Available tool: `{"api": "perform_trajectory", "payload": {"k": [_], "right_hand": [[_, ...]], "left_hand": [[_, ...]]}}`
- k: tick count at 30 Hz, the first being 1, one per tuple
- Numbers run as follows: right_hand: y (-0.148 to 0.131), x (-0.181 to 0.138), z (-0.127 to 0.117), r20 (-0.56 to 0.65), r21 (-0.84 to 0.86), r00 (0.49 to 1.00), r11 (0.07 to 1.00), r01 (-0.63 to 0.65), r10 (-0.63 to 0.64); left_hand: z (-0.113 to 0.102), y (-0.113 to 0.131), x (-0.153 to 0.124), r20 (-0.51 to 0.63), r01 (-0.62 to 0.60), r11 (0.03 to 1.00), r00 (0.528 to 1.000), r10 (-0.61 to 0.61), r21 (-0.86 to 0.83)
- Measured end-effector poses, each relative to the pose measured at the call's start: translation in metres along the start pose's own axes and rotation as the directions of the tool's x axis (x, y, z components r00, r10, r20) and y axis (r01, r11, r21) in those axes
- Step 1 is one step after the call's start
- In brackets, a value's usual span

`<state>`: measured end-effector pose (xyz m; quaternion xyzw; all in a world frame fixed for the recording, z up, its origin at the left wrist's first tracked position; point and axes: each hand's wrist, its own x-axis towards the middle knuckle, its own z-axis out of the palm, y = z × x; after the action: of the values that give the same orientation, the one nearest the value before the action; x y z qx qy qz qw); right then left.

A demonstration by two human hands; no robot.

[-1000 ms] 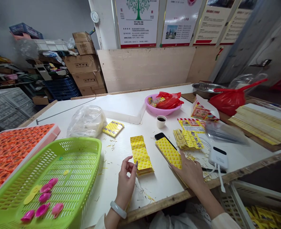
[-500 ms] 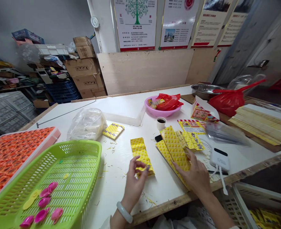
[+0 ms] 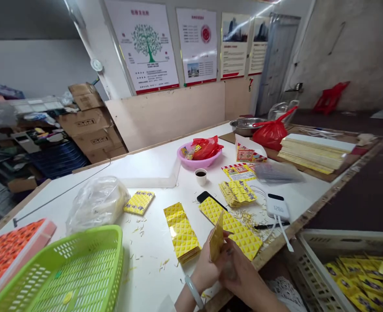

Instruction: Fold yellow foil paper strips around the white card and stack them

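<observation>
With both hands, left hand [image 3: 207, 271] and right hand [image 3: 240, 277], closed on the yellow pouch [image 3: 216, 237] near the pouch stack [image 3: 181, 232], keep it upright.

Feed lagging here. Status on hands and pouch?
Both hands, left hand and right hand, grip one yellow pouch, raised edge-on above the table edge. Pouch stack alongside. Nothing obstructing.

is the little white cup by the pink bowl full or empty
Not empty: the upright white cup shows dark liquid near its rim, beside the pink bowl.
</observation>
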<state>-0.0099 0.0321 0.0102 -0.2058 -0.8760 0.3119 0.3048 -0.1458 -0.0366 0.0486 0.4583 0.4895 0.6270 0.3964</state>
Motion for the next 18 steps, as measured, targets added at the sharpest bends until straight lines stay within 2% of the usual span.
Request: {"api": "perform_trajectory", "payload": {"k": [2,4,7,9,11,13,16,18], "right_hand": [[-0.001,0.001,-0.015,0.058,0.017,0.998,1.000,0.004,-0.005],[-0.006,0.003,-0.031,0.063,0.029,0.998,0.999,-0.018,0.016],[-0.025,0.013,-0.052,-0.087,0.096,0.996,0.995,-0.006,0.014],[-0.042,0.025,-0.065,-0.171,0.117,0.977,0.982,0.146,-0.124],[-0.058,0.039,-0.081,-0.193,0.068,0.943,0.955,0.289,-0.272],[-0.070,0.052,-0.101,-0.176,0.052,0.931,0.942,0.333,-0.320],[-0.086,0.065,-0.133,-0.153,0.097,0.950,0.953,0.287,-0.271],[-0.095,0.066,-0.149,-0.124,0.126,0.970,0.966,0.226,-0.210]], "left_hand": [[-0.001,-0.003,-0.001,-0.044,-0.013,0.999,0.999,0.015,0.046],[0.001,-0.007,0.000,-0.058,-0.031,0.996,0.998,0.036,0.082],[0.008,-0.014,0.000,-0.032,-0.037,0.995,0.999,0.040,0.095],[0.016,-0.011,-0.001,-0.011,-0.034,0.995,0.999,0.035,0.088],[0.024,0.003,-0.003,0.012,-0.022,0.995,1.000,0.021,0.100],[0.031,0.029,-0.009,0.046,0.009,0.992,0.999,-0.015,0.125],[0.042,0.073,-0.027,0.136,0.116,0.986,0.982,-0.133,0.122],[0.050,0.095,-0.043,0.214,0.210,0.974,0.951,-0.223,0.085]]}}
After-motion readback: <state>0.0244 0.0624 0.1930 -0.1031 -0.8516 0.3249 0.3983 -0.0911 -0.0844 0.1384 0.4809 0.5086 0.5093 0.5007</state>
